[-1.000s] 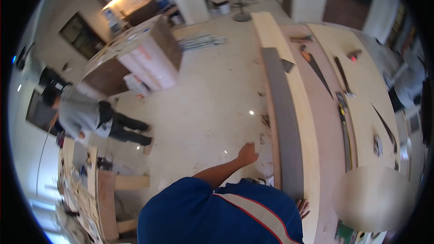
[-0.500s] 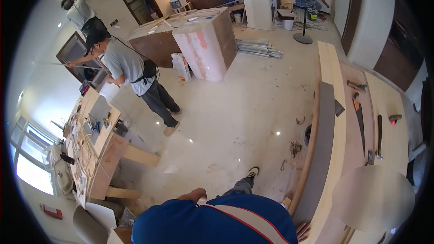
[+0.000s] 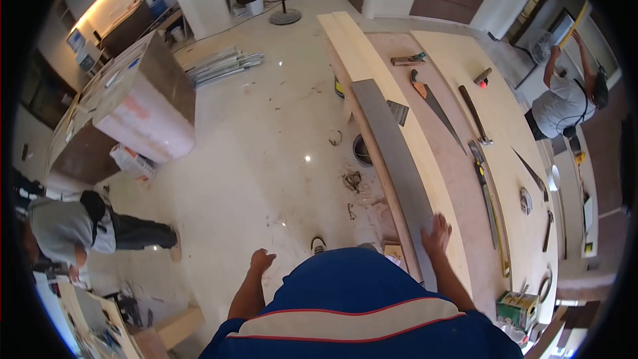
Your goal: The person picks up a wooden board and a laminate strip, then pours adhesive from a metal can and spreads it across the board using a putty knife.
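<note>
My right hand (image 3: pixel 436 235) reaches over the workbench with its fingers spread, at the seam between a long grey strip (image 3: pixel 397 161) and a pale wood plank (image 3: pixel 435 179). Nothing is in it. Out to my other side, my left hand (image 3: pixel 263 260) hangs over the tiled floor, empty, its fingers loosely apart. A small dark grey block (image 3: pixel 398 112) lies across the strip and plank farther up. Beyond the plank rest a handsaw (image 3: pixel 438 108) with an orange handle, a hammer (image 3: pixel 474 113), a hand plane (image 3: pixel 408 60) and a yellow-marked level-like tool (image 3: pixel 484 186).
More tools and a tin can (image 3: pixel 518 308) sit on the bench's near right part. One person (image 3: pixel 565 103) works with raised arms at right; another person (image 3: pixel 73 226) stands at left. A boxy counter (image 3: pixel 143 103), metal bars (image 3: pixel 226 68) and a bucket (image 3: pixel 361 149) occupy the floor.
My view has swung right, bringing more of the bench into sight. My right hand now shows fully, farther forward along the bench; my left hand has come out from my body.
</note>
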